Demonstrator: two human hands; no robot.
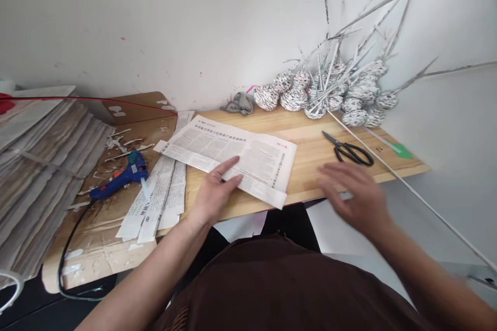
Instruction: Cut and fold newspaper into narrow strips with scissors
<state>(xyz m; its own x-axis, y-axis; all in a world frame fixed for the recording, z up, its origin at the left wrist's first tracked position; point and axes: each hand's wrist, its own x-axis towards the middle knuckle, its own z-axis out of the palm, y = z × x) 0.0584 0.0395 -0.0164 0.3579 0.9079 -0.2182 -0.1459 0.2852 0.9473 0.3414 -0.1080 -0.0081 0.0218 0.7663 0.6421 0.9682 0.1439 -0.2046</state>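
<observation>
At far left, a ragged-edged stack of newspapers (34, 181) rises beside a smooth blue plastic glue gun (120, 178). Flat newspaper strips (166, 191) fan out next to it. The left hand (215, 194) is the nearer one, its index finger and thumb apart on the near, folded border of a newspaper sheet (229, 142); whether other fingers grip from beneath, I cannot tell. The sheet lies forward of that hand on the grained wooden tabletop (306, 132), long axis sloping toward the lower right. Knobbly, woven-paper balls (293, 97) cluster behind. The blurred right hand (355, 199) is empty, fingers extended, thumb apart, between the sheet's right end and black-handled scissors (351, 152).
</observation>
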